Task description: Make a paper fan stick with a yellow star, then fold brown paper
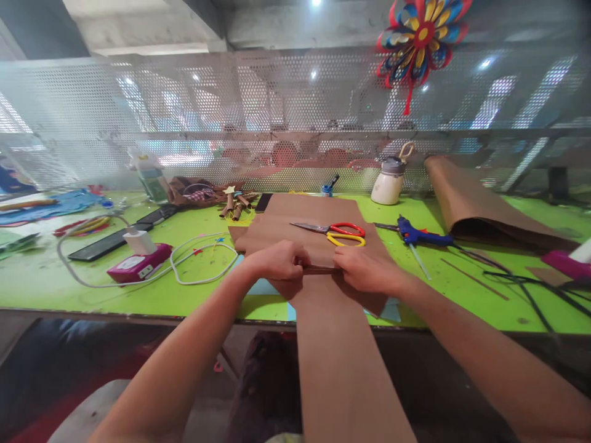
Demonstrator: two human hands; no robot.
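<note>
A long strip of brown kraft paper (344,351) hangs over the table's front edge toward me, its far end folded into narrow pleats. My left hand (285,261) pinches the left end of the folded band, fingers curled. At the right end, my right hand (362,267) grips the same fold, fingers closed on it. Beneath and beyond lie more brown paper sheets (277,221). Scissors (330,231) with one red and one yellow handle loop rest on these sheets, just past my hands, blades toward the left.
To the right lie a blue glue gun (420,232) and a large brown paper roll (475,203). A white bottle (388,181) stands at the back. Left are a magenta power socket (138,263), a white cable (203,282) and a black phone (108,240). Small paper rolls (237,209) sit behind.
</note>
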